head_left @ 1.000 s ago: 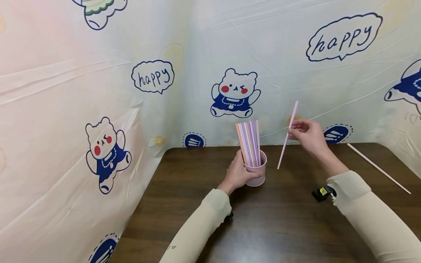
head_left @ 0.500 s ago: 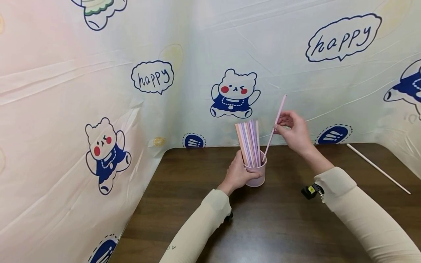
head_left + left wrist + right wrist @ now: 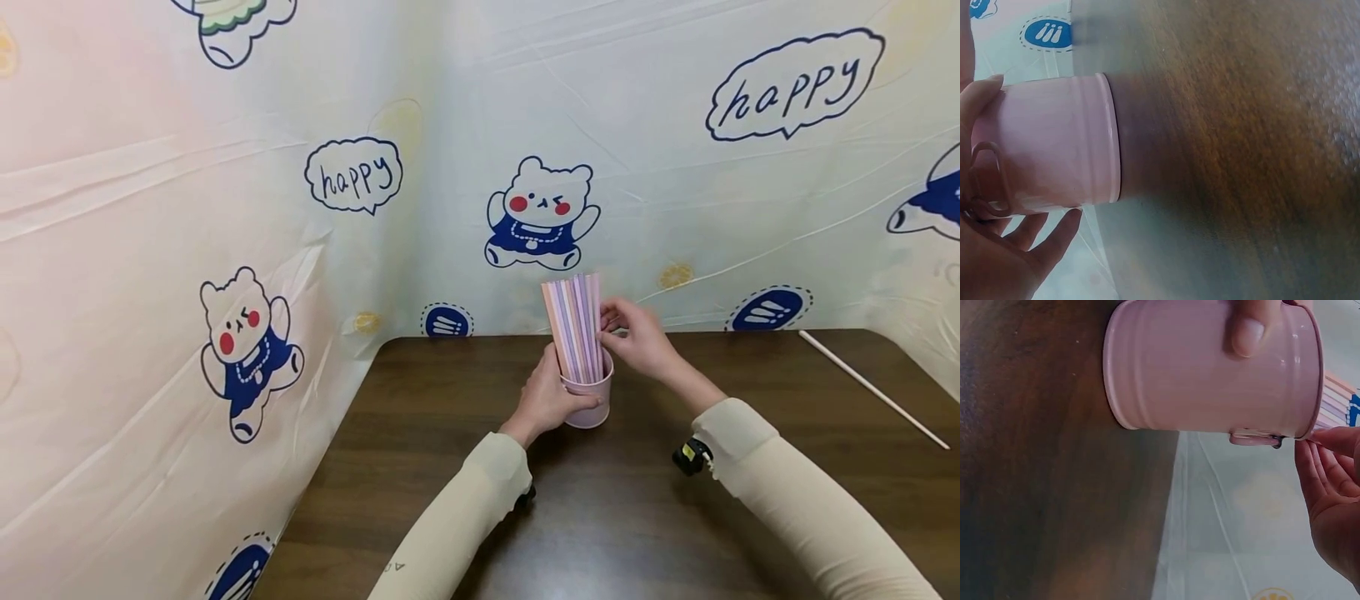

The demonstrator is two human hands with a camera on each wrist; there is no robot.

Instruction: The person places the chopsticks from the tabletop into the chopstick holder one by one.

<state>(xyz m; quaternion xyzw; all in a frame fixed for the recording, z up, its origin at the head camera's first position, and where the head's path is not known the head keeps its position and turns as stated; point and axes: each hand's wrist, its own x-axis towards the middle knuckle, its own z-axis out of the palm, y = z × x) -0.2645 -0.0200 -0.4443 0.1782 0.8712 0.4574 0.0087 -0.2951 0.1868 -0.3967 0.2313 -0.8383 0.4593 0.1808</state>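
A small pink metal bucket [image 3: 588,408] with little side handles stands upright on the table. Several pastel straws [image 3: 573,333] in orange, pink and purple stand in it, leaning slightly left. My left hand [image 3: 546,398] grips the bucket from its left side, thumb across the front; the left wrist view shows fingers curled round the bucket wall [image 3: 1054,144]. At the bucket's right rim, my right hand [image 3: 637,337] pinches a pink straw whose lower end is down inside the bucket. In the right wrist view, thumb and fingers of the right hand [image 3: 1335,487] meet close to the rim.
One pale straw [image 3: 873,387] lies slantwise on the dark wooden table [image 3: 600,517] at the far right. A light curtain [image 3: 450,167] printed with cartoon bears hangs behind the table and along its left side.
My right hand has moved left and down, bringing the pink straw from beside the bucket into it, against the other straws. My left hand has kept its grip on the bucket.
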